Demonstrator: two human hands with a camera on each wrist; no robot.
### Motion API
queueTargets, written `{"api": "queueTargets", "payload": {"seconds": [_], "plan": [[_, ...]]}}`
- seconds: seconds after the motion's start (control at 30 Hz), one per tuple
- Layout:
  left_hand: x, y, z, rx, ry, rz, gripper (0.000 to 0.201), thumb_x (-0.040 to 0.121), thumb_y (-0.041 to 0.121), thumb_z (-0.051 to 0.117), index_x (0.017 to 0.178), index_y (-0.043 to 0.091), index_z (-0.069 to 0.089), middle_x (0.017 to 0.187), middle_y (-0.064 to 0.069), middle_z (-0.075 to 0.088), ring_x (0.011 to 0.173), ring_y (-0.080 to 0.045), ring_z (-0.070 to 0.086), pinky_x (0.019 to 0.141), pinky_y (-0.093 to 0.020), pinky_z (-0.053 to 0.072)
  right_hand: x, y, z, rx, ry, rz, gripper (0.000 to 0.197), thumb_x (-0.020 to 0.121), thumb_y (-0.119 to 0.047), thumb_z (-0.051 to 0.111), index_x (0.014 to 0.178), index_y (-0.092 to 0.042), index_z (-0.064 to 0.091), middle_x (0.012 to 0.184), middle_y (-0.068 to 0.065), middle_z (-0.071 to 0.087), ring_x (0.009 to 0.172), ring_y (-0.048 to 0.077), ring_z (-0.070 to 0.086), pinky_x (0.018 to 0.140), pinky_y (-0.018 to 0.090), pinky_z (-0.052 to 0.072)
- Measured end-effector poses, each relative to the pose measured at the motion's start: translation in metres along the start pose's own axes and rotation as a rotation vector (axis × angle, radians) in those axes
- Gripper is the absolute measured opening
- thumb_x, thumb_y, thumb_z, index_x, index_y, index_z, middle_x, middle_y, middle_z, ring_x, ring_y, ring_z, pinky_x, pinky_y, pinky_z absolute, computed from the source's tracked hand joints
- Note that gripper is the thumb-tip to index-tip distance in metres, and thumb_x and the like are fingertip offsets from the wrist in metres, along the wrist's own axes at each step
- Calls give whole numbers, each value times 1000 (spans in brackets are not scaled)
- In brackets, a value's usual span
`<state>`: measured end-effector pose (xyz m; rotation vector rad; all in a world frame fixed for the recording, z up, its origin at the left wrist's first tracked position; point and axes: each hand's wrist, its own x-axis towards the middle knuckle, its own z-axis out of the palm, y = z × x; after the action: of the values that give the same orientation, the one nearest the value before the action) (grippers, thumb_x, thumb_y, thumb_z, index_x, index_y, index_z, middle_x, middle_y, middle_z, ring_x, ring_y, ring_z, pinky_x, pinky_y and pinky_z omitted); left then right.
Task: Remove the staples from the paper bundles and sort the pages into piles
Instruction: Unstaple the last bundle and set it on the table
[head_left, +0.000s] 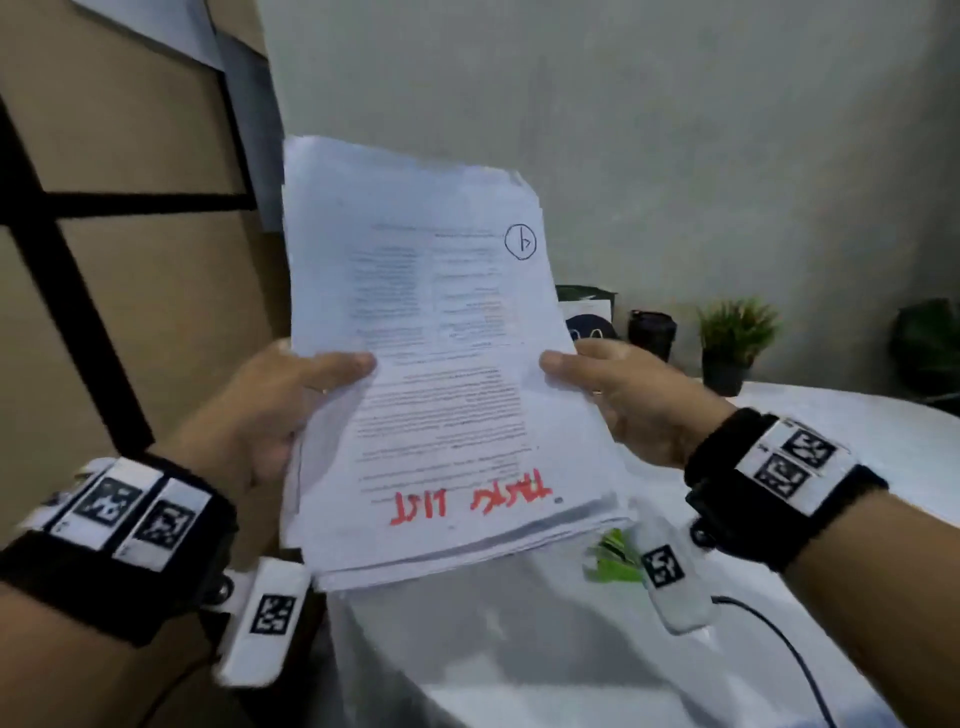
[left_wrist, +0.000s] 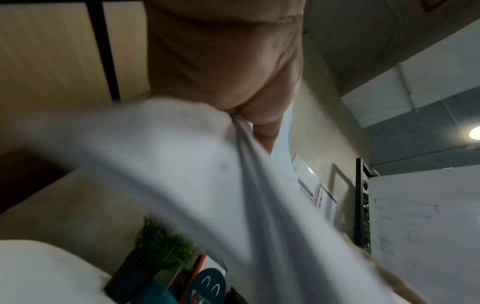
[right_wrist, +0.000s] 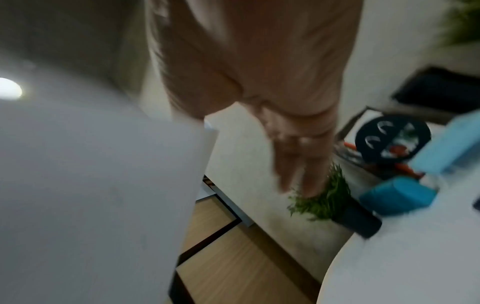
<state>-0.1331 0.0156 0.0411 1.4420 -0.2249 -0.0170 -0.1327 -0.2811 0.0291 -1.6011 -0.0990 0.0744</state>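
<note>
Head view: thick stack of papers (head_left: 431, 364) held up in the air between both hands, well above the white table (head_left: 831, 447). Long axis running away from the body, far end tilted up, near end with red handwriting closest to the wrists. Left hand (head_left: 270, 410) clamped on the left edge, thumb on top of the front sheet, fingers hidden behind. Right hand (head_left: 628, 395) gripping the right edge the same way, thumb pressed on the front page; in the right wrist view, fingers (right_wrist: 298, 164) stretched out straight behind the sheets, so more a thumb pinch than a full wrap. Both hands about level, at the middle of the stack's length, neither clearly nearer. No staple visible; corners too blurred to tell. Circled 4 near the far right corner. Judged next: lowering the stack to the table below the right hand. Potted plant (head_left: 735, 338) and dark cup (head_left: 652, 332) beyond the right hand.
</note>
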Motion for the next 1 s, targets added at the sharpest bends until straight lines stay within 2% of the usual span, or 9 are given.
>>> {"api": "queueTargets", "payload": {"seconds": [0.07, 0.13, 0.23, 0.3, 0.47, 0.6, 0.77, 0.9, 1.0], "plan": [[-5, -15, 0, -74, 47, 59, 27, 91, -1, 60, 114, 5, 72, 104, -13, 81, 83, -25, 80, 65, -32, 64, 5, 5, 26, 116, -53, -76, 34, 90, -12, 69, 121, -1, 63, 119, 21, 71, 97, 33, 69, 82, 49, 60], [-2, -25, 1, -86, 145, 195, 31, 89, -3, 65, 119, 2, 72, 114, -15, 79, 99, -30, 78, 81, -38, 65, 11, 1, 46, 62, 61, -245, 24, 87, -1, 68, 111, 0, 68, 112, 25, 72, 90, 35, 68, 84, 60, 57], [4, -29, 5, -129, 211, 358, 39, 82, 6, 68, 120, 4, 72, 119, -15, 77, 110, -33, 74, 92, -42, 61, 14, -4, 60, 38, 198, -488, 16, 87, 1, 70, 100, -7, 69, 103, 14, 76, 89, 28, 74, 80, 44, 61], [10, -28, 8, -149, 196, 392, 34, 85, 7, 68, 118, 7, 73, 120, -15, 76, 111, -34, 74, 93, -43, 61, 13, 2, 62, 36, 222, -554, 17, 85, -3, 74, 101, -9, 70, 104, 10, 77, 94, 28, 75, 82, 42, 61], [12, -63, 1, -33, 51, 234, 38, 81, 11, 70, 118, 5, 72, 114, -13, 79, 104, -30, 76, 94, -46, 59, 4, 44, 46, 132, 214, -394, 28, 82, 7, 74, 110, 3, 70, 107, 16, 76, 98, 32, 73, 91, 51, 57], [5, -83, 1, 83, -84, 215, 46, 83, 12, 71, 128, 8, 68, 127, -14, 74, 117, -34, 71, 105, -55, 54, 0, 52, 41, 151, 162, -352, 30, 82, 10, 72, 111, 4, 69, 110, 18, 75, 100, 36, 73, 89, 52, 58], [12, -64, 0, 23, -103, 303, 47, 81, 10, 73, 128, 9, 69, 129, -19, 72, 119, -40, 69, 100, -54, 55, 7, 34, 40, 229, 168, -412, 35, 79, 10, 74, 113, 10, 67, 110, 22, 74, 99, 39, 72, 86, 49, 60], [7, -93, -6, 54, -106, 196, 48, 83, 7, 70, 132, 6, 66, 129, -17, 72, 118, -39, 70, 101, -57, 55, 6, 59, 38, 164, 111, -308, 34, 79, 9, 75, 112, 5, 69, 110, 20, 74, 101, 39, 72, 92, 54, 56], [10, -101, -5, 0, -47, 136, 47, 86, 13, 74, 132, 4, 66, 127, -19, 73, 116, -41, 71, 102, -62, 53, 9, 64, 39, 140, 113, -273, 31, 79, 7, 76, 109, 2, 71, 108, 18, 75, 99, 38, 72, 90, 50, 57]]}}
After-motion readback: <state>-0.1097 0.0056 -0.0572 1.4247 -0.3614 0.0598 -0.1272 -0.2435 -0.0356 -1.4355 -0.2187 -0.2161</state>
